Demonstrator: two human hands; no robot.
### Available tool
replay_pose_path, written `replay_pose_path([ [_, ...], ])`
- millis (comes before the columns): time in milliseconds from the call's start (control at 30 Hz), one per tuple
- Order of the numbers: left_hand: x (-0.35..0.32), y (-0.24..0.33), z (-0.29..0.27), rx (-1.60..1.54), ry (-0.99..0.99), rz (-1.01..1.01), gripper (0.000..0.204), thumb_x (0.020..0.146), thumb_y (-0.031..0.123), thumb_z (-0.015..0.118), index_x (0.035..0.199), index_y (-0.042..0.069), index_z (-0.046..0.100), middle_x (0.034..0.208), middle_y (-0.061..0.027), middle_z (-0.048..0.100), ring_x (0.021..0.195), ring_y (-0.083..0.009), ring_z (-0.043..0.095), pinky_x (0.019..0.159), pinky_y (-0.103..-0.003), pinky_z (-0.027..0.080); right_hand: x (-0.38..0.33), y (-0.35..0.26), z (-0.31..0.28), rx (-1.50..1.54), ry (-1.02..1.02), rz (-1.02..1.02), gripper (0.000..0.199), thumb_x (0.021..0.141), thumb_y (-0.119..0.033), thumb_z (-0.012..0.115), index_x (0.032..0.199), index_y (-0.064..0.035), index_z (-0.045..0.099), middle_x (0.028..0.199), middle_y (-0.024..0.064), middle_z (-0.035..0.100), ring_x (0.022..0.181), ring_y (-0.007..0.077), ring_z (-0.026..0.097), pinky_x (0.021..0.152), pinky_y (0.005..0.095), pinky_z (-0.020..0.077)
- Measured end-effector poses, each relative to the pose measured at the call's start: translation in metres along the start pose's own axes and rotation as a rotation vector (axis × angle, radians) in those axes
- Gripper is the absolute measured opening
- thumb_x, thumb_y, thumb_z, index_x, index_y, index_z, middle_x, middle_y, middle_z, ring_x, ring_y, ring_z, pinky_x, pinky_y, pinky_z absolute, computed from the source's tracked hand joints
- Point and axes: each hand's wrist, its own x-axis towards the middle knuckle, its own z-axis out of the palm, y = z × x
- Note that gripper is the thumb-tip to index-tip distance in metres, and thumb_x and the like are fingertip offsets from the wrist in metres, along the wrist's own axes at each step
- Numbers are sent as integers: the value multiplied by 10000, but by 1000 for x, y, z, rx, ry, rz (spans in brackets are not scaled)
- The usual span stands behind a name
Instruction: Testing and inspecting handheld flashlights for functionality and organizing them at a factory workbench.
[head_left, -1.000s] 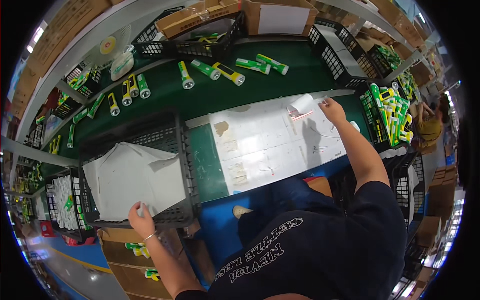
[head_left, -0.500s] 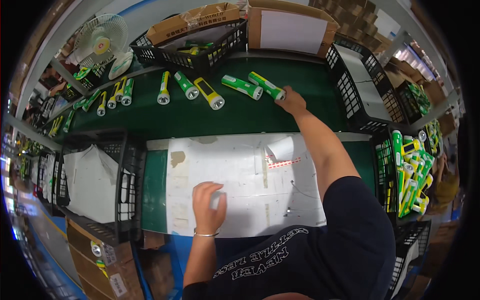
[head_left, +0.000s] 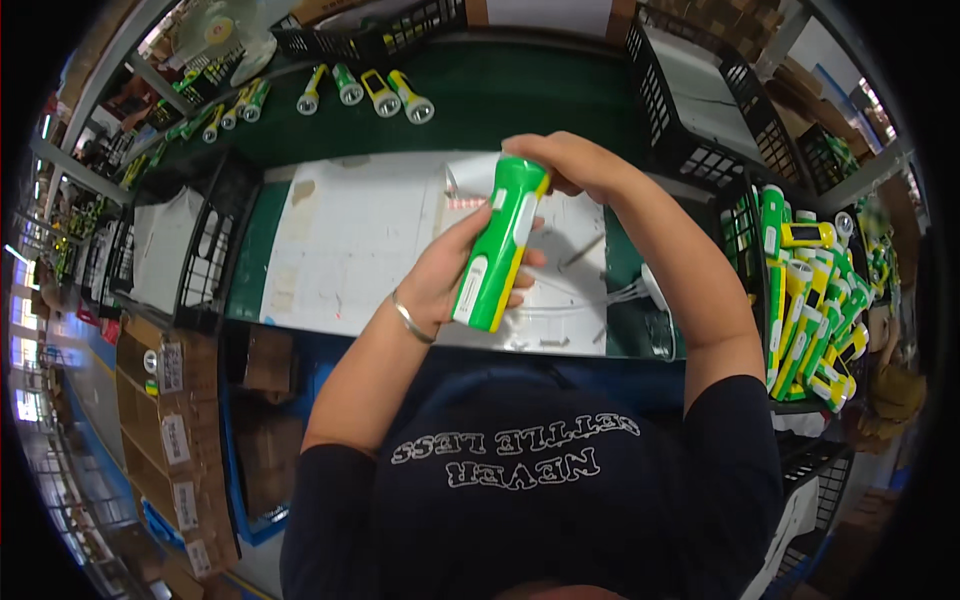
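- At the far left, a black crate (head_left: 205,265) stands beside the counter (head_left: 350,250), with a sheet of white paper (head_left: 160,245) lying inside it.
- Below it, at the near left, stacked cardboard boxes (head_left: 180,440) carry white labels.
- On the far green belt (head_left: 500,95), a row of flashlights (head_left: 365,88) lies on its side, well apart from the hands.
- The white-covered counter spreads under both hands; its surface shows stains and pen marks.
- The left hand (head_left: 455,275) is curled about the lower half of a green-and-yellow flashlight (head_left: 497,245), fingers wrapped behind the body and thumb side toward the camera. A thin bracelet (head_left: 408,318) sits on that wrist.
- The flashlight is held above the middle of the counter, tilted so its near end points down and left and its far end rises to the right.
- The right hand (head_left: 570,165) is closed over the far upper end of the flashlight, fingers bent down around the top; what the fingertips do there is hidden.
- A white cable (head_left: 620,292) lies on the counter just right of the hands.
- Far right, a black crate (head_left: 700,110) holds a pale sheet.
- At the right, another crate (head_left: 745,240) is packed with many green-and-yellow flashlights (head_left: 810,300), standing close together.
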Motion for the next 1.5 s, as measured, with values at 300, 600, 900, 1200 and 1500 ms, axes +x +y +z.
replay_pose_path([
  [300, 67, -34, 15, -326, 369, 53, 524, 963, 452, 450, 1255, 17, 476, 1047, -102, 605, 893, -169, 635, 743, -318, 566, 2, 52, -31, 19, -33, 154, 567, 787, -660, 524, 617, -126, 611, 521, -9, 440, 427, 92, 310, 423, 262, 220],
  [600, 90, -28, -17, -60, 685, 165, 380, 953, 418, 498, 1171, 106, 475, 881, -90, 592, 685, -178, 581, 602, -326, 520, 26, 84, -49, 37, 387, -166, 565, 901, -514, 459, 905, 10, 671, 702, 115, 624, 703, 211, 588, 691, 334, 446],
  [900, 87, -2, -44, 60, 542, 15, 359, 967, 410, 473, 1154, 103, 481, 857, -84, 591, 672, -180, 569, 572, -330, 511, -41, 94, 5, -291, 690, -429, 283, 921, -244, 455, 855, -29, 627, 825, 139, 616, 738, 303, 591, 717, 389, 465],
  [1200, 55, -7, -46, 371, 535, 171, 323, 986, 346, 463, 1125, 61, 524, 928, -99, 620, 773, -172, 621, 656, -312, 549, -75, 65, 86, -944, 720, -520, 113, 828, -219, 611, 813, -107, 610, 746, 55, 558, 573, 228, 599, 475, 350, 478],
  [1500, 29, -20, -40, 476, 584, 305, 511, 999, 484, 341, 1134, 27, 527, 970, -122, 615, 805, -186, 615, 716, -344, 542, -95, 56, 120, -954, 346, -741, 145, 762, -201, 640, 714, -109, 539, 688, 61, 511, 507, 237, 564, 444, 353, 447],
])
